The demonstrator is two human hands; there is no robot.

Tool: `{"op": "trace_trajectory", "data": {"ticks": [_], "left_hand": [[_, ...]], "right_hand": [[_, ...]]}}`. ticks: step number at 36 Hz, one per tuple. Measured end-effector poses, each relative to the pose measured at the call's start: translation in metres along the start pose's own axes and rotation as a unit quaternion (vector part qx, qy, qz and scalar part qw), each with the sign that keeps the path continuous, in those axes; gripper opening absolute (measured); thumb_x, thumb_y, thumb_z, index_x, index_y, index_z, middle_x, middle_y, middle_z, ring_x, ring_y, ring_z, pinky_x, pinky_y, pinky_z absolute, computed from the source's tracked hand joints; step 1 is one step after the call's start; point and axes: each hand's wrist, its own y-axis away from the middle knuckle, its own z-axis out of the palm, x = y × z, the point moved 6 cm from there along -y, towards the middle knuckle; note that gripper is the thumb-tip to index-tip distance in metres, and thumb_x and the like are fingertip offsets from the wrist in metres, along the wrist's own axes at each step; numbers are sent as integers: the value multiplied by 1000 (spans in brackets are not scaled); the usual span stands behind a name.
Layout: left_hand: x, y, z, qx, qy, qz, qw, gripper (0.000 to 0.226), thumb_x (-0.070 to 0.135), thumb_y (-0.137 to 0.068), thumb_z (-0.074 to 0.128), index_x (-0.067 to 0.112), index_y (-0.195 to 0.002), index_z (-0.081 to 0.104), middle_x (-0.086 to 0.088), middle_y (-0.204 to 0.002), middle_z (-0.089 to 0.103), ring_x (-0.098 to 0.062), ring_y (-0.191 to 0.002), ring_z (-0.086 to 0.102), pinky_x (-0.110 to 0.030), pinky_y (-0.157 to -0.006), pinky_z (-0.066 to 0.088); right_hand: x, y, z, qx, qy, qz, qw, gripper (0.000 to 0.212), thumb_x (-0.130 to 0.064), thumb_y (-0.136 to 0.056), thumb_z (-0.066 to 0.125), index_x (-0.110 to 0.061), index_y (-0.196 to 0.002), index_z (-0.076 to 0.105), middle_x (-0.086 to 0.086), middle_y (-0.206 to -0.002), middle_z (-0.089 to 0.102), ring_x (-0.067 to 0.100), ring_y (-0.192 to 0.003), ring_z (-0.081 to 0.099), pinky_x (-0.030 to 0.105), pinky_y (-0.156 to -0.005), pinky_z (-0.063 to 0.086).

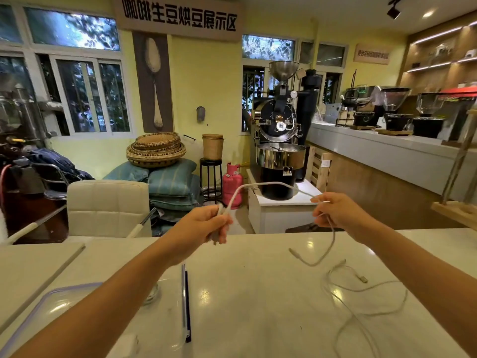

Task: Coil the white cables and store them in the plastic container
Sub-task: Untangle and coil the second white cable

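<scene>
My left hand (pixel 206 226) is raised above the white table and grips one end of a white cable (pixel 268 184), folded in its fist. The cable arcs up and across to my right hand (pixel 335 211), which pinches it. From there the cable's tail hangs down and its plug rests on the table. A second white cable (pixel 366 290) lies loose and tangled on the table at the right. The clear plastic container (pixel 184 306) sits under my left forearm, with a coiled cable showing inside it. Its lid (pixel 51 303), edged in purple, lies at the lower left.
The white table (pixel 245 293) spans the foreground. Beyond its far edge stand a cream chair (pixel 108 205), stacked cushions and baskets, a pink gas cylinder (pixel 232 184) and a coffee roaster (pixel 280 156). A counter with grinders runs along the right.
</scene>
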Motion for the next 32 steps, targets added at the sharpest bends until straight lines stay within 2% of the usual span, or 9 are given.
{"op": "trace_trajectory", "data": {"ticks": [4,10,14,18,21,24,27,30,32], "left_hand": [[16,8,30,-91,125,6,988,26,10,-92,36,12,-75,55,6,-56,61,-6,-52,56,-24,-63,47],[41,18,60,-136,227,25,964,18,25,-80,43,13,-73,55,1,-58,63,-11,-53,60,-24,-61,52],[64,21,64,-116,273,67,953,19,26,-79,43,11,-76,54,0,-56,64,-10,-52,62,-21,-58,55],[79,14,53,-37,284,104,953,19,26,-83,43,14,-75,54,1,-56,66,-10,-53,63,-24,-53,53],[81,4,39,22,249,117,961,24,18,-94,34,13,-78,51,1,-57,68,-9,-54,65,-18,-51,52],[79,-4,25,77,145,139,977,24,15,-96,33,16,-79,50,3,-57,68,-6,-56,65,-13,-56,52],[74,-9,12,119,5,168,979,22,13,-95,35,19,-78,47,3,-62,65,-1,-56,64,-12,-58,53],[66,-12,2,140,-106,178,968,22,12,-95,36,20,-76,44,3,-66,62,3,-56,61,-8,-58,51],[59,-13,-5,151,-170,172,959,22,13,-95,37,21,-75,42,5,-66,62,6,-55,59,-8,-59,49]], "right_hand": [[1,-1,25,-12,14,-9,1000,30,-3,-90,48,-14,-118,45,8,-80,59,16,-66,58,22,-58,52],[-47,29,72,-73,-17,-190,979,22,-12,-91,46,-22,-110,52,5,-70,56,8,-52,52,17,-50,46],[-64,48,91,-103,-79,-239,962,25,-11,-93,41,-25,-90,61,20,-78,59,38,-64,53,30,-60,45],[-59,60,117,-151,-111,-197,962,37,-13,-95,36,-20,-62,51,-10,-46,53,6,-45,47,11,-40,36],[-51,69,139,-210,-122,-160,957,40,-14,-94,40,-23,-58,54,-6,-51,51,6,-43,37,13,-38,28],[-44,82,150,-272,-113,-139,945,30,-18,-95,41,-34,-79,61,-9,-54,57,2,-43,43,12,-40,33],[-34,91,155,-310,-52,-105,944,23,-16,-95,40,-27,-99,60,-9,-61,59,3,-43,45,13,-41,38],[-33,96,149,-333,-59,-75,938,29,-9,-93,42,-21,-118,48,-5,-64,62,3,-38,46,14,-37,38],[-36,99,138,-349,-112,-56,929,29,-6,-91,44,-24,-114,43,-3,-60,64,4,-38,47,15,-35,38]]}}
